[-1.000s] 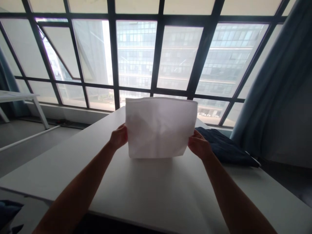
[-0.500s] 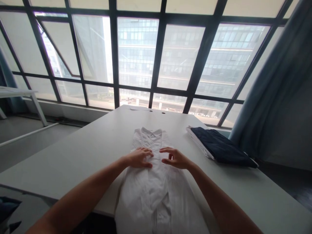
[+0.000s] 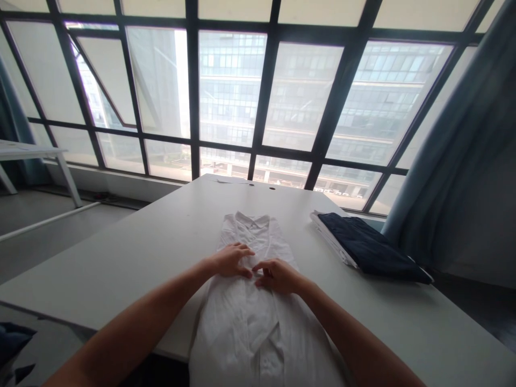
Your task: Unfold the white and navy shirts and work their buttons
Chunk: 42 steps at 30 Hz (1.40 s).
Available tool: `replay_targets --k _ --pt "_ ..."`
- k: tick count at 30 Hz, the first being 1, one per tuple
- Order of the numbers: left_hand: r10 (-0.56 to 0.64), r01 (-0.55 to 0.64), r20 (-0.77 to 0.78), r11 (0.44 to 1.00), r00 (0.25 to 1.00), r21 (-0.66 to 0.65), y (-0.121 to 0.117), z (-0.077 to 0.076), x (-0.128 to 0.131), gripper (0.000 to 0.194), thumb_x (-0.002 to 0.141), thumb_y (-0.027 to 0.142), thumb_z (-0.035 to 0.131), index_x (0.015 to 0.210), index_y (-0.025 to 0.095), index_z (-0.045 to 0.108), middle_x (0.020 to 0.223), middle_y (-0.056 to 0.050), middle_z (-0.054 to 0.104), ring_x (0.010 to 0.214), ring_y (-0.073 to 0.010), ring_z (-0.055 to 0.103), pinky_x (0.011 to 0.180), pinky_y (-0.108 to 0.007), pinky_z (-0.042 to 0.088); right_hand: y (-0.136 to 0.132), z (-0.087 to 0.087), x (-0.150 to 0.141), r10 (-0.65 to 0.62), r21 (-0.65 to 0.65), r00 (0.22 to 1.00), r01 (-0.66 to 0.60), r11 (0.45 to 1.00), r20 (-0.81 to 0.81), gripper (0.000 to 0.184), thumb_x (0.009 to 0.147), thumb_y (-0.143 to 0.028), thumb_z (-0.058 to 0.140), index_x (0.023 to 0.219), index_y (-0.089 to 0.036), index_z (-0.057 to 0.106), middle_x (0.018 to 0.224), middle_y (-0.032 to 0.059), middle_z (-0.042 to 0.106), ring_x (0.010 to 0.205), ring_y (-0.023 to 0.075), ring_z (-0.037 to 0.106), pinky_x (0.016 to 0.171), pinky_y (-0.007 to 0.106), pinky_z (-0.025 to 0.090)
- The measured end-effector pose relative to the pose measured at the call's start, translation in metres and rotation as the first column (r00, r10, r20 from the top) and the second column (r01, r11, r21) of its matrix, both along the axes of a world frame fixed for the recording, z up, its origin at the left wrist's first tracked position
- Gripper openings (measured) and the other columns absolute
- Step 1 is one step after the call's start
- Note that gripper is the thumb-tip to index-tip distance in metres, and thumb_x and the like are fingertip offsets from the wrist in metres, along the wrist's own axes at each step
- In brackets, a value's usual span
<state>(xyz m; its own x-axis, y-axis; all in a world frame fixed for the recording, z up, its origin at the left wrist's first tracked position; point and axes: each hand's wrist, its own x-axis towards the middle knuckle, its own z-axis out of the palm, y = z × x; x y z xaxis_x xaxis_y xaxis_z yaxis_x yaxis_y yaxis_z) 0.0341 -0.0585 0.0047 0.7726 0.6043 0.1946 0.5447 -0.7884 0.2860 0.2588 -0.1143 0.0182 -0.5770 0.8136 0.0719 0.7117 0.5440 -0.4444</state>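
Note:
A white button-front shirt (image 3: 242, 328) lies flat on the table, its collar at the far end and its hem out of view below. My left hand (image 3: 231, 262) rests on the chest of the shirt with slightly curled fingers. My right hand (image 3: 277, 277) is just beside and nearer me, its fingers bent down onto the front placket. The fingertips of the two hands nearly meet. Part of the shirt front is hidden under them.
The shirt is on a pale grey table (image 3: 133, 258). A folded navy garment (image 3: 368, 248) sits on white cloth (image 3: 328, 231) at the right. A large window (image 3: 229, 91) stands behind, with a blue curtain (image 3: 435, 145) to the right and a white table (image 3: 28, 151) to the left.
One second ago both hands held a white cloth upright; now the shirt lies flat. Since half a second ago, my right hand has moved down onto the shirt, closer to my left hand.

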Motion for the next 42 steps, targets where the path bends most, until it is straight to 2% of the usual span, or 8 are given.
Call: replay_targets --k 6,10,14,23,28,31,36,42 --pt "0.069 -0.068 -0.017 0.997 0.997 0.04 0.005 0.004 -0.001 0.064 0.07 0.048 0.083 0.125 0.023 0.066 0.111 -0.008 0.067 0.113 -0.029 0.057 0.099 -0.038 0.043 -0.006 0.009 -0.006 -0.02 0.106 0.998 0.014 0.994 0.058 0.016 0.082 -0.013 0.061 0.083 -0.018 0.076 0.076 0.0039 0.072 0.07 0.0158 0.061 0.064 0.024 0.038" --pt "0.048 -0.047 -0.008 0.998 0.999 0.028 0.008 0.005 -0.005 0.059 0.067 0.046 0.085 0.119 0.022 0.07 0.107 -0.008 0.068 0.11 -0.0274 0.058 0.098 -0.036 0.043 -0.005 0.015 0.005 -0.104 0.075 0.984 0.094 0.993 0.141 0.013 0.085 -0.025 0.063 0.087 -0.018 0.074 0.074 0.0037 0.07 0.065 0.0151 0.059 0.06 0.024 0.036" --pt "-0.004 0.003 0.028 1.0 1.0 0.02 0.009 0.004 -0.009 0.048 0.072 0.035 0.083 0.118 0.023 0.071 0.107 -0.007 0.068 0.107 -0.0245 0.059 0.096 -0.032 0.045 -0.001 0.019 0.023 -0.215 0.052 0.956 0.209 0.977 0.2 0.043 0.083 -0.05 0.067 0.111 -0.018 0.068 0.082 0.0063 0.072 0.076 0.0203 0.065 0.065 0.026 0.042" --pt "-0.055 0.054 -0.035 0.998 0.998 -0.031 0.01 0.009 -0.017 0.054 0.072 0.002 0.065 0.122 0.024 0.067 0.118 -0.006 0.067 0.115 -0.0229 0.058 0.103 -0.032 0.043 -0.011 0.051 0.039 -0.492 0.185 0.701 0.47 0.863 0.515 0.05 0.08 -0.057 0.069 0.107 -0.015 0.071 0.104 0.0171 0.073 0.1 0.0327 0.068 0.08 0.036 0.05" --pt "-0.018 0.021 -0.089 0.999 0.996 0.04 -0.002 0.02 -0.011 0.049 0.074 0.006 0.063 0.119 0.024 0.067 0.119 -0.006 0.069 0.114 -0.0242 0.06 0.106 -0.04 0.04 -0.015 0.039 0.021 -0.181 0.162 0.958 0.147 0.976 0.223 0.07 0.073 -0.051 0.08 0.134 -0.024 0.06 0.116 0.0127 0.069 0.103 0.0298 0.066 0.089 0.036 0.048" --pt "0.027 -0.023 -0.067 0.998 0.997 0.066 -0.007 0.02 -0.006 0.038 0.077 0.015 0.066 0.115 0.023 0.069 0.113 -0.006 0.071 0.11 -0.0237 0.062 0.105 -0.039 0.04 -0.005 0.015 0.008 -0.002 0.077 0.999 -0.002 0.997 0.054 0.059 0.069 -0.044 0.084 0.123 -0.026 0.068 0.12 0.0092 0.066 0.098 0.0259 0.066 0.086 0.032 0.049" --pt "0.061 -0.057 -0.048 0.995 0.997 0.077 -0.004 0.017 -0.001 0.028 0.078 0.021 0.071 0.106 0.024 0.073 0.106 -0.005 0.073 0.107 -0.0245 0.063 0.102 -0.039 0.04 0.008 0.004 0.003 -0.038 0.024 0.999 0.037 0.999 0.038 0.003 0.078 -0.019 0.072 0.079 -0.017 0.073 0.085 0.0041 0.069 0.072 0.0152 0.059 0.068 0.024 0.043" --pt "0.074 -0.083 0.101 0.992 0.992 0.091 0.002 0.048 -0.036 0.009 0.084 0.027 0.07 0.079 0.021 0.073 0.087 -0.003 0.071 0.089 -0.0185 0.063 0.09 -0.031 0.044 0.0 0.047 0.059 -0.202 0.038 0.978 0.201 0.979 0.046 0.011 0.08 -0.02 0.06 0.071 -0.016 0.064 0.064 -0.0002 0.059 0.06 0.0127 0.048 0.056 0.024 0.032"
